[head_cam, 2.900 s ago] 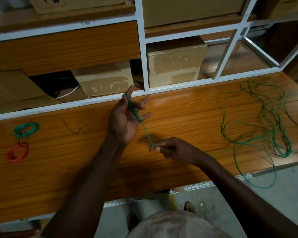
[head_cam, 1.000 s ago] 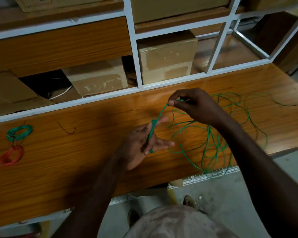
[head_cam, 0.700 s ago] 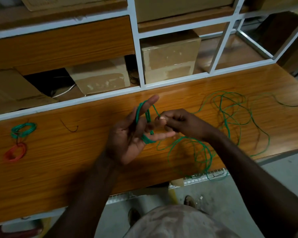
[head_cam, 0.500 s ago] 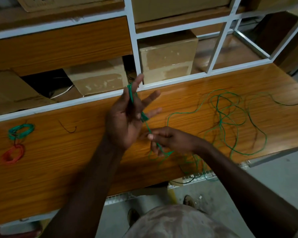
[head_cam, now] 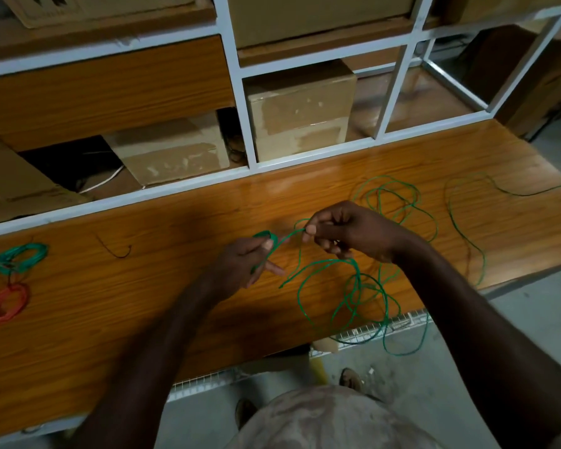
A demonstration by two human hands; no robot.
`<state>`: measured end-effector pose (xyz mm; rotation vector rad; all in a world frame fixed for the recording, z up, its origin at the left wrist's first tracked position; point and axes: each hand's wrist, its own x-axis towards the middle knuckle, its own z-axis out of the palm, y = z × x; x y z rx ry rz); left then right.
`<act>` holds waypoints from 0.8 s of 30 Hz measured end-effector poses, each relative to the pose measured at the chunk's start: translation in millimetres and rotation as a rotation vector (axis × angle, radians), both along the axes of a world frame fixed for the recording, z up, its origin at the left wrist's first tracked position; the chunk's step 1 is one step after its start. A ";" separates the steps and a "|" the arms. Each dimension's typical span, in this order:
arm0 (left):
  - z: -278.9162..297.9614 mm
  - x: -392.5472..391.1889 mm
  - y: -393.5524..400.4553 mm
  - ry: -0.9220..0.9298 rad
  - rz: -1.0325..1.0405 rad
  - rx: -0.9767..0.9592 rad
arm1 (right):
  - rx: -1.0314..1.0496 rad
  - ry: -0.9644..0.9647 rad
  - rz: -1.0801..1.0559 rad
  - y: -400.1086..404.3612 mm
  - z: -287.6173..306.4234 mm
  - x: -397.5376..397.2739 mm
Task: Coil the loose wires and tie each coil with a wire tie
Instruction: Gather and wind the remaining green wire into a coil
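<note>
A long loose green wire (head_cam: pixel 357 286) sprawls in loops over the right half of the wooden worktop (head_cam: pixel 110 319) and hangs past its front edge. My left hand (head_cam: pixel 243 264) holds a few green turns wound around its fingers, just above the worktop. My right hand (head_cam: pixel 344 231) pinches the same wire a short way to the right, with a taut stretch between the two hands. At the far left lie a finished green coil (head_cam: pixel 20 257) and a red coil (head_cam: pixel 5 303). A short dark wire tie (head_cam: pixel 117 251) lies between those coils and my hands.
White-framed shelving (head_cam: pixel 237 92) rises behind the worktop and holds cardboard boxes (head_cam: pixel 298 108). A white wire tray (head_cam: pixel 353 335) runs under the front edge. Grey floor and my shoes show below.
My left hand has dropped from upright to low over the worktop. My right hand rose from below it to its right, pulling the wire. The loose loops have shifted nearer.
</note>
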<state>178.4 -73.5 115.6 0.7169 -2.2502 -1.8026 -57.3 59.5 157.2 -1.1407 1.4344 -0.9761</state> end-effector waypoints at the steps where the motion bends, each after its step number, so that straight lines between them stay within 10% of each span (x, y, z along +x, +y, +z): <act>1: 5.2 0.3 4.1 0.036 -0.040 0.102 | -0.020 0.038 -0.010 -1.9 -1.2 -1.7; 8: 35.9 2.4 13.0 0.293 0.066 0.612 | -0.118 0.005 0.042 -6.8 -11.9 4.9; 15: 29.7 3.6 -1.7 0.361 0.186 0.668 | -0.071 -0.139 -0.081 -0.1 -42.8 -5.4; 24: 36.0 2.5 -15.6 0.392 0.194 0.671 | -0.081 0.421 0.016 -13.8 -83.9 0.5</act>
